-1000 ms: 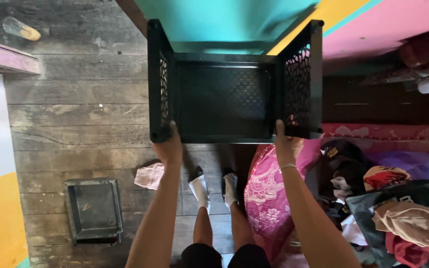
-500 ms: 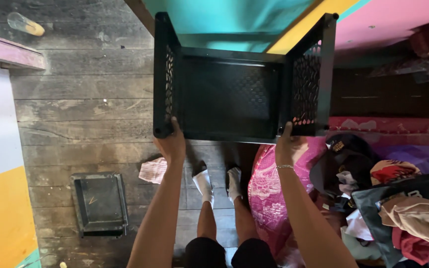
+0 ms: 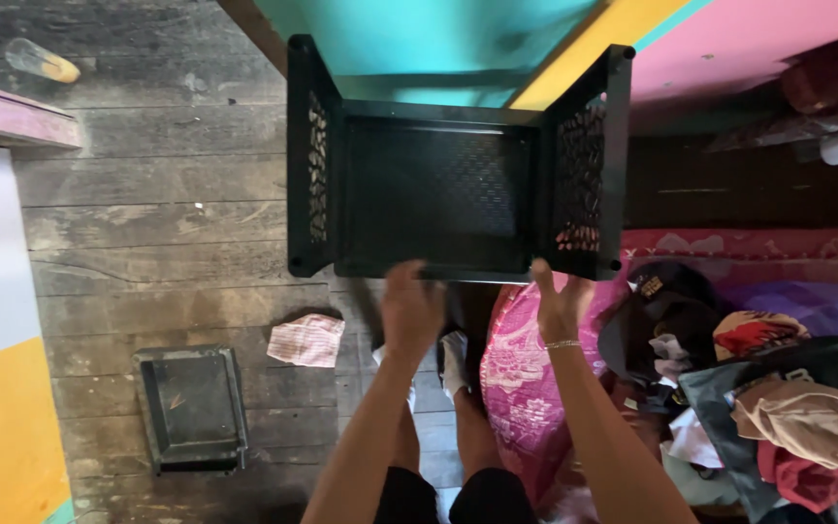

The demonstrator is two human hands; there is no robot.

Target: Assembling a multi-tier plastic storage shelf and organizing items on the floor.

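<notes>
Hands gripping black crate (image 3: 438,194) above wooden floor (image 3: 167,223): right hand (image 3: 560,301) closed on near rim's right corner, left hand (image 3: 411,309) closing mid-rim; crate directly ahead, long axis crosswise.

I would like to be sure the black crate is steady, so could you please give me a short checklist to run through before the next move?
1. Right hand on the black crate: ok, it grips the near edge by the right side panel.
2. Left hand on the crate: cannot tell; it is blurred at the middle of the near edge, so a firm grip is not clear.
3. Crate level: ok, both side panels stand about evenly.
4. Crate empty: ok, only its perforated bottom shows.
5. Floor under the crate free of clutter: not ok, the pink checked cloth lies by the feet and the pink patterned fabric bulges beside the right leg.
6. Black tray out of the way: ok, it lies well to the left.
</notes>
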